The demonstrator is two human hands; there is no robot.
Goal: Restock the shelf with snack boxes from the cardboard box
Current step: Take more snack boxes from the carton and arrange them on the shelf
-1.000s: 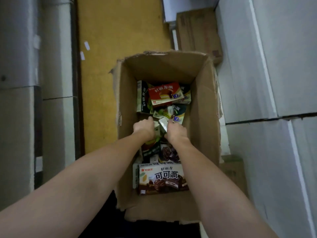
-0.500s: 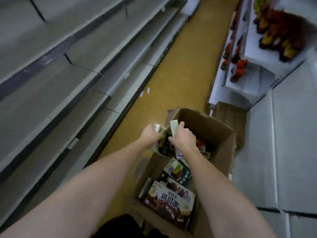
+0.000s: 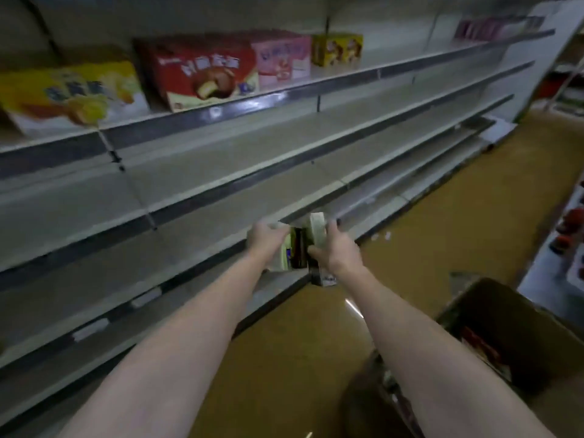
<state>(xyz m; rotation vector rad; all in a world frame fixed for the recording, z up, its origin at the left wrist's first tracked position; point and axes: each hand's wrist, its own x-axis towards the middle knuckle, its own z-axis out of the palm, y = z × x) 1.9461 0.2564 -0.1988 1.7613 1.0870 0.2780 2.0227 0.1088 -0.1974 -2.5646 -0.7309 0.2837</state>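
Both bare arms are reaching from the bottom of the frame toward the middle, where the two hands are holding a small bunch of slim snack boxes [image 3: 300, 248] upright between them. The left hand [image 3: 265, 237] is curling its fingers over the pale box on the left side of the bunch, and the right hand [image 3: 339, 248] is gripping the white and dark boxes on the right side, thumb lying across the front. The bunch is hanging just in front of the edge of a low grey metal shelf [image 3: 189, 235], over the line where shelf meets the yellow-brown floor [image 3: 442, 216]; whether it is touching the shelf cannot be told.

At the lower right of the frame, the open brown cardboard box [image 3: 512, 336] is standing on the floor, well apart from the hands, with something red blurred inside it.

Along the upper left, a higher shelf is carrying a yellow cake box [image 3: 69, 96], a large red pie box [image 3: 196, 74], a pink box [image 3: 282, 60] and a small yellow box [image 3: 336, 49], side by side in a row.
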